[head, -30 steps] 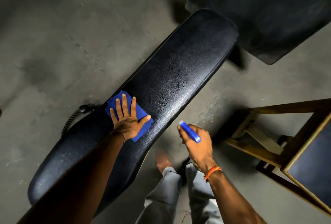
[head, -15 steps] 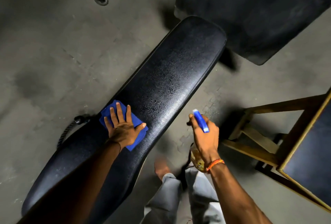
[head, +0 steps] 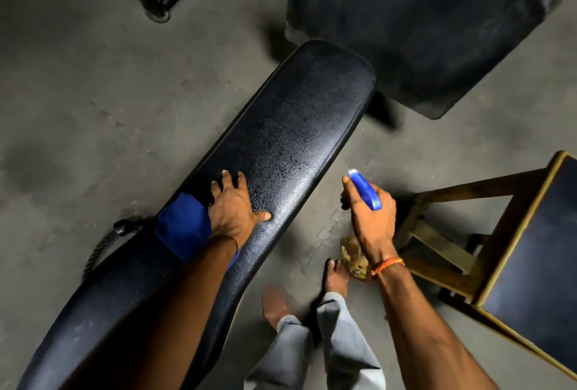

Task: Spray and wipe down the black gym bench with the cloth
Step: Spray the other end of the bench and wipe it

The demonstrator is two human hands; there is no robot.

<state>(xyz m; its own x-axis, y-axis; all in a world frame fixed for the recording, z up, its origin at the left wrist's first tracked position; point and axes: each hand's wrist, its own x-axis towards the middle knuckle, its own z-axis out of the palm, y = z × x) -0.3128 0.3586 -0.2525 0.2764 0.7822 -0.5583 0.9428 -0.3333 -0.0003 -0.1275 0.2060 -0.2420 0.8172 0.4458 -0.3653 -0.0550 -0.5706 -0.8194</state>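
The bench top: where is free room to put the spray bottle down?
Free: the far half of the bench pad, between the left hand and the rounded end. Crowded: the middle, under that hand and the blue cloth. The right hand holds the spray bottle beside the wooden stool.

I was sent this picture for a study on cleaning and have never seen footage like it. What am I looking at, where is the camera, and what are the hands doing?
There is no machine here. A person wears a wide-angle camera on the head, so you look down along their own arms. The long dark pad running diagonally is a black gym bench, standing on a grey floor. Small droplets shine on its middle part. The left hand lies flat on the bench, and a blue cloth lies on the bench partly under the wrist and forearm. The right hand holds a spray bottle with a blue head, off the bench's edge. A wooden stool stands at the right; bare feet and grey trousers show below.
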